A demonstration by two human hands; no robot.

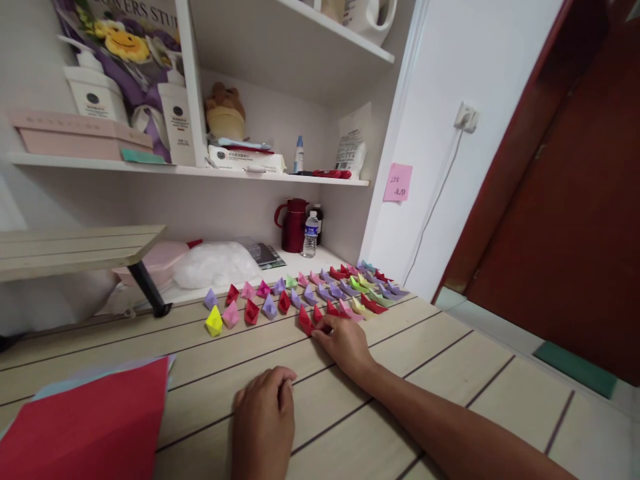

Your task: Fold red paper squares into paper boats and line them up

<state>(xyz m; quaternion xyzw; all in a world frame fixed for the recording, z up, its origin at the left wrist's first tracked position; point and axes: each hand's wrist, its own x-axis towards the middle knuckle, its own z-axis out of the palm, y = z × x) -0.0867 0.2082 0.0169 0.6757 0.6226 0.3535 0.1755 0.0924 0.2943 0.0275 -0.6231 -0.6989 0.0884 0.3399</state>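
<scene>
Several small folded paper boats in red, pink, purple, green and yellow stand in rows on the wooden table (450, 373). My right hand (344, 341) reaches out to the front row, its fingertips touching a red paper boat (306, 321); the fingers are curled together. My left hand (265, 420) rests on the table nearer to me, loosely closed, with nothing visible in it. A yellow boat (214, 323) marks the left end of the front row.
A stack of coloured paper with a red sheet (95, 427) on top lies at the near left. Behind the boats stand a red jug (293, 225), a water bottle (311, 235) and a white plastic bag (216, 264). Shelves hang above; a red door (575, 200) is at the right.
</scene>
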